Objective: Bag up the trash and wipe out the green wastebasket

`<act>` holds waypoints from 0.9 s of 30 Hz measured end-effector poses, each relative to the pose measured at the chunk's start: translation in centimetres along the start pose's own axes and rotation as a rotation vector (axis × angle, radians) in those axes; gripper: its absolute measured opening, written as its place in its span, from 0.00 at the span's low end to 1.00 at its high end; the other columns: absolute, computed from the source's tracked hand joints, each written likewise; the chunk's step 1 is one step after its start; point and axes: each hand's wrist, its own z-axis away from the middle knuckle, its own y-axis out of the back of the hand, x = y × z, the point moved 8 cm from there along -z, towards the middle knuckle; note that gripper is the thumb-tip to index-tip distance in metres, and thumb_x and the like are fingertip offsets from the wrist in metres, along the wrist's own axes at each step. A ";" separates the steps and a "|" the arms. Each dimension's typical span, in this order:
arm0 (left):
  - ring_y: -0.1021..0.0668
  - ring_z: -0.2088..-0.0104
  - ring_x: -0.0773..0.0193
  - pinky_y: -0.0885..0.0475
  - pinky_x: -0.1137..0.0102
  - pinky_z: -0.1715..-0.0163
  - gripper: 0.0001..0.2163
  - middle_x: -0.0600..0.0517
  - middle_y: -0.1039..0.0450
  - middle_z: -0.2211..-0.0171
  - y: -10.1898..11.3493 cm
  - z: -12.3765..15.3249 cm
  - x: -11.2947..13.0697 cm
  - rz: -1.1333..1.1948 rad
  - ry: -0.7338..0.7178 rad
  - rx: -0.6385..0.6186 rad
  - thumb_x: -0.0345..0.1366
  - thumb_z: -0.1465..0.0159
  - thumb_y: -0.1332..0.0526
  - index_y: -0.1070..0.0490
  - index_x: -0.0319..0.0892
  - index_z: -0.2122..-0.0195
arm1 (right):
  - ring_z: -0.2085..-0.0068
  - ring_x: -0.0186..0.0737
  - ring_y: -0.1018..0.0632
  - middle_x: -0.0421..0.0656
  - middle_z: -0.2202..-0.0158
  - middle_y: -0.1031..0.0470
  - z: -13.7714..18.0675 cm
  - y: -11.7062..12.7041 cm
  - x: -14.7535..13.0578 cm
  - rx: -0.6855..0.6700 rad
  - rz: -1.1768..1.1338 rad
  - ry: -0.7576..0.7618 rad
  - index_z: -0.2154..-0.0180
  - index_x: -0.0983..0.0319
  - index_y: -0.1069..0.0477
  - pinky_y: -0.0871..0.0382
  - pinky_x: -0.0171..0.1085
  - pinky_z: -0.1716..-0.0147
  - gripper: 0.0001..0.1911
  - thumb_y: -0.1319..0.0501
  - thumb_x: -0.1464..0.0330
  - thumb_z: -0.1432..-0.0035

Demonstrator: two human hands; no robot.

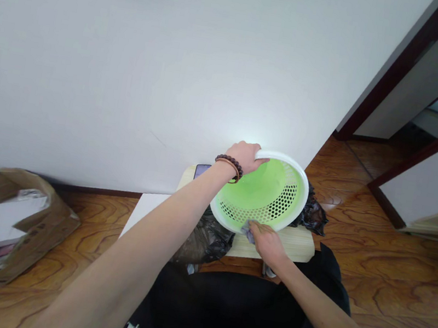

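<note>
A white wall [135, 62] rises before you; the open cardboard box [45, 228] stands well to your left. The pale wooden surface [297, 246] is against the wall, beneath the green basket [263, 185] with its white rim; you can't tell whether they touch. A black plastic bag [207, 237] shows just beside it. Your hands are apart: the left hand [245, 156] grips the far-left rim, the right hand [267, 243] pinches a greyish cloth [248, 232] at the near rim.
</note>
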 end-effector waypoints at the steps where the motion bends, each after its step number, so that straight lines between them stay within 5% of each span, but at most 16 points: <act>1: 0.25 0.64 0.58 0.33 0.65 0.63 0.27 0.45 0.27 0.63 0.0 0.0 0.0 0.002 0.009 -0.003 0.58 0.40 0.57 0.32 0.44 0.56 | 0.57 0.42 0.26 0.52 0.57 0.26 -0.6 -0.2 -0.6 0.009 -0.013 -0.054 0.50 0.66 0.36 0.35 0.40 0.55 0.17 0.52 0.75 0.39; 7: 0.25 0.66 0.57 0.33 0.65 0.66 0.26 0.46 0.26 0.65 0.4 0.3 0.0 -0.018 0.030 -0.007 0.57 0.40 0.57 0.32 0.44 0.56 | 0.62 0.40 0.24 0.48 0.60 0.24 -4.1 -1.5 -5.6 0.143 -0.143 -0.293 0.48 0.63 0.38 0.33 0.36 0.62 0.17 0.56 0.71 0.36; 11: 0.25 0.67 0.57 0.33 0.66 0.67 0.25 0.47 0.26 0.66 0.7 0.4 0.0 -0.026 0.010 -0.001 0.56 0.40 0.56 0.31 0.44 0.57 | 0.57 0.40 0.25 0.50 0.53 0.27 -3.4 -1.1 -5.4 0.128 -0.140 -0.093 0.48 0.64 0.38 0.34 0.38 0.56 0.18 0.55 0.74 0.38; 16: 0.25 0.64 0.59 0.33 0.66 0.63 0.25 0.46 0.26 0.63 0.4 0.4 -0.2 0.006 0.019 -0.003 0.57 0.40 0.56 0.32 0.43 0.56 | 0.47 0.42 0.31 0.52 0.48 0.32 0.5 0.0 -0.6 0.005 -0.016 0.104 0.47 0.66 0.38 0.38 0.42 0.49 0.20 0.51 0.77 0.41; 20: 0.25 0.65 0.58 0.33 0.65 0.65 0.27 0.46 0.26 0.64 0.1 0.2 -0.1 0.021 0.043 0.005 0.58 0.41 0.57 0.32 0.43 0.56 | 0.47 0.44 0.31 0.52 0.49 0.31 1.2 0.4 0.8 0.043 0.012 -0.002 0.47 0.66 0.38 0.38 0.44 0.48 0.19 0.52 0.76 0.40; 27: 0.25 0.66 0.56 0.33 0.65 0.67 0.28 0.45 0.27 0.65 0.3 0.4 -0.1 0.005 0.079 0.007 0.59 0.41 0.57 0.32 0.43 0.56 | 0.57 0.40 0.25 0.48 0.53 0.27 -3.5 -0.8 -5.2 0.216 -0.258 -0.258 0.49 0.62 0.37 0.32 0.38 0.57 0.16 0.55 0.70 0.36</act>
